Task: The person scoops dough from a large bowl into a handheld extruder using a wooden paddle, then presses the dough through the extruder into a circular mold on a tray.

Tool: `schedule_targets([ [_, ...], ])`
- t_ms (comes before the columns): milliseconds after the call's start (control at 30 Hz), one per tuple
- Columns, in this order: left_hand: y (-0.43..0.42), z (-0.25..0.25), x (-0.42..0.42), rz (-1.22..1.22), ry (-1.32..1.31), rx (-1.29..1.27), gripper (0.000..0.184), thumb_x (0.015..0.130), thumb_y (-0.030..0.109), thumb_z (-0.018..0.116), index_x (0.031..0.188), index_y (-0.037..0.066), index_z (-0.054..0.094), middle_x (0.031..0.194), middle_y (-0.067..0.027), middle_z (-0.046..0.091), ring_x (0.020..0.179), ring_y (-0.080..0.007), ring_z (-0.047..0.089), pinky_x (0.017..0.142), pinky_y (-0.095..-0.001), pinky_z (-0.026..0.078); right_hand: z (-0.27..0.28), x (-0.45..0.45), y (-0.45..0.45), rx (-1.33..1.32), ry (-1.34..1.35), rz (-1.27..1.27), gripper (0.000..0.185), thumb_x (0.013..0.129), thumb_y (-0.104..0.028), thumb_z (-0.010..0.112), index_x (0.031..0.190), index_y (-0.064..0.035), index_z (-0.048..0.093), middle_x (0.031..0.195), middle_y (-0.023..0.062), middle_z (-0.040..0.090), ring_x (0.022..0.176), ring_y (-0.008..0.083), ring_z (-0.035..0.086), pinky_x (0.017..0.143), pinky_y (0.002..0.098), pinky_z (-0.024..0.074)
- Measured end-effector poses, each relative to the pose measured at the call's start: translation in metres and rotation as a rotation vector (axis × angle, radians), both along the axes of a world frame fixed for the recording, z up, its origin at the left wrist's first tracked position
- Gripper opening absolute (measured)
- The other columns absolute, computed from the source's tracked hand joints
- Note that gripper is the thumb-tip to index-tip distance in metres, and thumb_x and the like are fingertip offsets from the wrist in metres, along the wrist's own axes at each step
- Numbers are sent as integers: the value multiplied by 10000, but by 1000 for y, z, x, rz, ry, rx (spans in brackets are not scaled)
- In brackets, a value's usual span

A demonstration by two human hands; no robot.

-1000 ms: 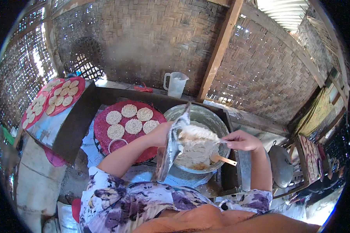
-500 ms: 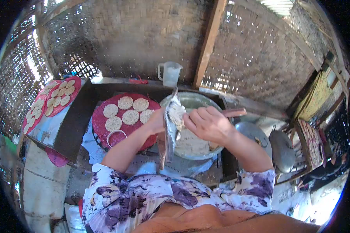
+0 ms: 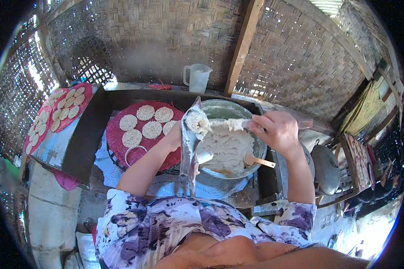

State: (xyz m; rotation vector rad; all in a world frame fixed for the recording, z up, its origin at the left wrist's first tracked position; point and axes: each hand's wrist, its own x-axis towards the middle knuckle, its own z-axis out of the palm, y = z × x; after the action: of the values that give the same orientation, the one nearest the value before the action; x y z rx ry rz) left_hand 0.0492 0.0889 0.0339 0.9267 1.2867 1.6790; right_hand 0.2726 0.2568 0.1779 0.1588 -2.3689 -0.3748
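Note:
My left hand (image 3: 176,138) is closed around a long dough press (image 3: 187,150), its fingers partly hidden behind the tool. The press stands nearly upright, and pale sticky dough (image 3: 197,122) fills its upper opening. In my right hand (image 3: 277,131) is a wooden stick (image 3: 304,124), held level, with dough clinging to its left part. The stick's tip is by the dough at the press opening. Below both hands lies a large basin (image 3: 231,107) of wet, pale dough (image 3: 226,150). A wooden spoon (image 3: 260,162) rests in it, its handle over the rim.
Left of the basin, a round red mat (image 3: 116,130) bears several coiled dough rounds and a white ring (image 3: 135,156). More rounds lie on red mats (image 3: 83,114) at far left. A plastic jug (image 3: 198,78) stands behind; a lidded pot (image 3: 326,168) sits right.
My right hand has moved right and up from the press opening, and the dough-coated stick now shows across the basin. The press has shifted slightly left. The spoon and basin dough are more exposed.

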Motion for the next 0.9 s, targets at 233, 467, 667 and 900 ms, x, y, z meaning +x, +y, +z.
schedule_targets([
  [233, 0, 9, 13, 129, 665, -128, 360, 754, 259, 608, 1065, 80, 577, 989, -100, 620, 891, -248, 597, 768, -347, 461, 24, -2, -20, 19, -139, 17, 133, 704, -270, 632, 749, -154, 584, 621, 20, 492, 607, 209, 552, 534, 349, 435],
  [467, 11, 11, 22, 135, 942, -207, 389, 738, 349, 595, 1036, 99, 596, 967, -163, 613, 903, -320, 586, 757, -369, 458, -12, -32, -41, 246, -186, 124, 99, 703, -197, 557, 760, -128, 515, 651, 0, 478, 631, 163, 535, 558, 313, 423],
  [667, 7, 5, 0, 109, 683, -183, 391, 752, 319, 606, 1054, 72, 590, 1006, -152, 613, 933, -277, 587, 786, -337, 448, 5, -19, -31, 188, -114, 86, 138, 705, -217, 592, 807, -131, 558, 636, 11, 487, 607, 182, 541, 529, 325, 427],
  [900, 2, 11, -3, 143, 719, -138, 392, 755, 281, 599, 1096, 91, 565, 1043, -139, 600, 960, -272, 578, 811, -333, 446, 29, 8, -11, -135, -95, -9, 199, 737, -310, 620, 789, -119, 612, 645, 55, 572, 611, 252, 577, 522, 374, 445],
])
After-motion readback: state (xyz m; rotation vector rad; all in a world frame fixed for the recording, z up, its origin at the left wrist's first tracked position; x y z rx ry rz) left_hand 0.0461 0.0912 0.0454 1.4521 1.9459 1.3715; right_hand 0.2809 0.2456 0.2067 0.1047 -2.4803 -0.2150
